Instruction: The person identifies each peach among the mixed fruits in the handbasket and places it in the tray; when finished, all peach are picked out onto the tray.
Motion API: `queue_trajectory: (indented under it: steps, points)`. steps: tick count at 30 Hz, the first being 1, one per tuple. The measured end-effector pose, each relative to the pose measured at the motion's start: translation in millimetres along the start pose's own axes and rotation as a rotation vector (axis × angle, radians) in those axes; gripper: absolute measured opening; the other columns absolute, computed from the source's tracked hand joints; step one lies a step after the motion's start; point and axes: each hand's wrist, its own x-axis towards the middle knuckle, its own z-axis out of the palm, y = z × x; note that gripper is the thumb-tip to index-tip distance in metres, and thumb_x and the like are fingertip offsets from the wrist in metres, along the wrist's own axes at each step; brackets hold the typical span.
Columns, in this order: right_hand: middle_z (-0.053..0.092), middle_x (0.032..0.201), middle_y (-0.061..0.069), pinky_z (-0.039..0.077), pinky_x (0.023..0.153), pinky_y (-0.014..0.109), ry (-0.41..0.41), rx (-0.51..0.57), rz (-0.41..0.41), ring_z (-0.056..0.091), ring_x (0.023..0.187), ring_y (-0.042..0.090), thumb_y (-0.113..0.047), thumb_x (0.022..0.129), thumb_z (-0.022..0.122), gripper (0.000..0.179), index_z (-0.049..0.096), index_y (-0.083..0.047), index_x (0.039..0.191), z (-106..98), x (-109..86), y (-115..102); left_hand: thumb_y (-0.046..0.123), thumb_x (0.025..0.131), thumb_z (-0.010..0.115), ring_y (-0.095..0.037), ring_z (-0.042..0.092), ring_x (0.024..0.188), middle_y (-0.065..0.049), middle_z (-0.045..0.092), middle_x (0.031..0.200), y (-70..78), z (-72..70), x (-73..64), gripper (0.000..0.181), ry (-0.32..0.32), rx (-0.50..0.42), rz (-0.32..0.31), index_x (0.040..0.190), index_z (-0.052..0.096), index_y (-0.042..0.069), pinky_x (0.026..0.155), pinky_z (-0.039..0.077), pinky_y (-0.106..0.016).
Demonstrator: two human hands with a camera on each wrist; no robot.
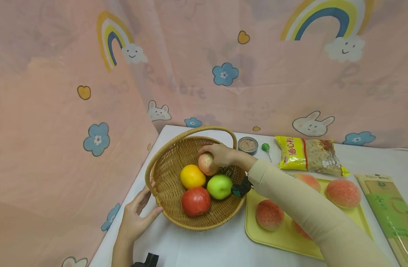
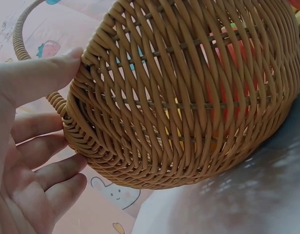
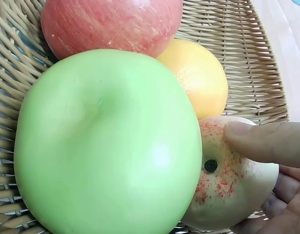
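Note:
My right hand (image 1: 220, 155) reaches into a wicker basket (image 1: 167, 207) and grips a pale, red-speckled round fruit (image 1: 206, 163). In the right wrist view, the thumb lies on top of this fruit (image 3: 232, 190) near its dark stem, with fingers partly hidden behind it. Beside it in the basket sit an orange (image 1: 192, 177), a green apple (image 1: 219, 187) and a red apple (image 1: 196, 201). My left hand (image 1: 134, 215) holds the basket's left rim near the handle base. The left wrist view has its thumb and fingertips against the woven rim (image 2: 74, 107).
Right of the basket, a yellow tray (image 1: 277, 239) bears several reddish peach-like fruits (image 1: 343, 193), partly covered by my right sleeve. Behind are a small round tin (image 1: 248, 145), a green lollipop (image 1: 265, 147) and a yellow food bag (image 1: 311, 155). A green flat package (image 1: 391, 211) lies far right.

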Motion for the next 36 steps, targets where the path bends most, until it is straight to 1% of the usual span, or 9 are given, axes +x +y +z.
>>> queue_trajectory:
  steps: [4,6,9,12,17,21,27,31,36]
  points:
    - [0.052,0.134,0.015,0.053,0.088,0.034,-0.011,0.004,0.013,0.054,0.111,0.027,-0.006,0.077,0.072,0.066,0.049,-0.012,0.138,0.2,-0.6,0.9,-0.009,0.071,0.076,-0.012,0.044,0.132,-0.028,0.046,0.139,-0.9,0.1,0.1,0.073,0.003,0.001,0.013,0.138,0.044,-0.003,0.104,0.041,-0.019]
    - [0.052,0.134,0.014,0.052,0.089,0.035,-0.016,0.003,0.018,0.053,0.112,0.027,-0.008,0.077,0.072,0.067,0.047,-0.013,0.139,0.0,-0.9,1.1,-0.008,0.071,0.076,-0.011,0.044,0.131,-0.026,0.046,0.139,-0.4,0.1,0.5,0.074,0.004,0.004,0.006,0.138,0.045,-0.002,0.104,0.041,-0.019]
    - [0.053,0.133,0.014,0.052,0.090,0.035,-0.025,0.001,0.014,0.054,0.111,0.027,-0.010,0.076,0.074,0.070,0.046,-0.012,0.140,-0.2,-1.3,1.3,-0.008,0.071,0.076,-0.013,0.045,0.131,-0.025,0.046,0.140,0.4,0.0,0.9,0.074,0.005,0.009,0.000,0.138,0.045,-0.001,0.103,0.041,-0.018]
    - [0.054,0.131,0.014,0.052,0.089,0.034,-0.029,0.000,0.001,0.055,0.109,0.026,-0.013,0.074,0.076,0.072,0.046,-0.011,0.140,-0.2,-0.9,1.7,-0.008,0.071,0.076,-0.016,0.045,0.132,-0.026,0.046,0.139,0.2,0.1,0.6,0.073,0.003,0.008,0.003,0.137,0.045,-0.002,0.104,0.041,-0.018]
    - [0.057,0.126,0.012,0.053,0.088,0.034,-0.016,0.004,-0.023,0.056,0.105,0.024,-0.014,0.073,0.078,0.068,0.050,-0.011,0.135,0.3,-0.6,1.4,-0.008,0.071,0.076,-0.013,0.044,0.132,-0.025,0.047,0.139,-0.8,0.6,-0.6,0.073,0.001,0.008,-0.003,0.137,0.045,-0.002,0.103,0.042,-0.019]
    - [0.057,0.124,0.009,0.053,0.088,0.034,0.011,0.040,-0.062,0.057,0.104,0.023,-0.012,0.073,0.077,0.064,0.052,-0.013,0.132,0.7,-0.9,-0.3,-0.008,0.071,0.076,-0.008,0.043,0.131,-0.026,0.046,0.139,-1.1,0.7,-1.7,0.073,0.001,0.010,0.002,0.137,0.044,-0.004,0.103,0.041,-0.018]
    - [0.055,0.125,0.008,0.053,0.087,0.033,0.027,0.166,-0.116,0.057,0.103,0.023,-0.010,0.073,0.078,0.061,0.052,-0.017,0.128,-2.0,-2.5,-5.3,-0.007,0.072,0.076,-0.004,0.043,0.131,-0.024,0.045,0.141,0.7,0.1,-2.0,0.073,0.003,0.020,-0.020,0.137,0.044,-0.005,0.102,0.041,-0.017]
    - [0.053,0.127,0.006,0.053,0.089,0.033,0.024,0.221,-0.161,0.056,0.105,0.023,-0.009,0.074,0.077,0.062,0.051,-0.018,0.129,-5.7,-4.4,-9.4,-0.006,0.072,0.076,-0.004,0.043,0.131,-0.024,0.046,0.141,1.2,-0.1,-1.9,0.073,0.002,0.022,-0.040,0.137,0.044,-0.003,0.102,0.042,-0.019]
    - [0.051,0.133,0.006,0.052,0.093,0.035,0.042,0.246,-0.187,0.055,0.110,0.023,-0.009,0.074,0.078,0.071,0.046,-0.013,0.136,-9.2,-9.0,-12.9,-0.007,0.072,0.076,-0.004,0.043,0.131,-0.026,0.047,0.138,0.8,-0.2,-2.1,0.072,-0.001,0.025,-0.030,0.137,0.044,-0.004,0.102,0.042,-0.017]
